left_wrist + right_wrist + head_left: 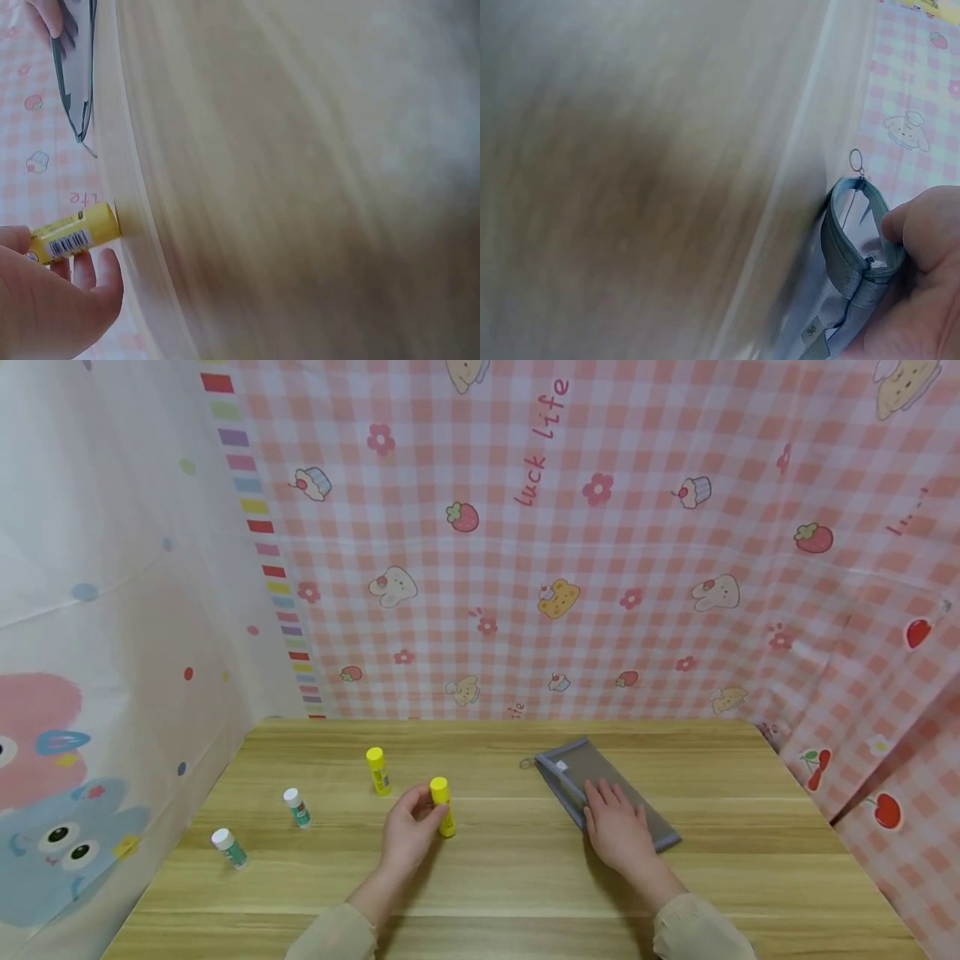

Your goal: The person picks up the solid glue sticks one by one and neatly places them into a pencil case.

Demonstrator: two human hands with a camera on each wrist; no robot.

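My left hand (408,831) pinches a yellow glue stick (442,807) upright between thumb and fingers, low over the table. Its barcode label faces the left wrist camera. Farther right, my right hand (618,827) lies over a grey zip pouch (630,793) with a see-through mesh side. In the right wrist view the pouch's mouth (862,225) gapes, and the thumb (907,225) holds one edge of it. The fingers stretch across the pouch's upper face in the head view. What is inside the pouch cannot be made out.
A second yellow glue stick (378,771) stands behind and left of my left hand. Two white-capped glue sticks with green labels, one nearer (228,848) and one farther (297,807), stand at the left. The wooden table (510,893) meets patterned curtains (525,568) at the back.
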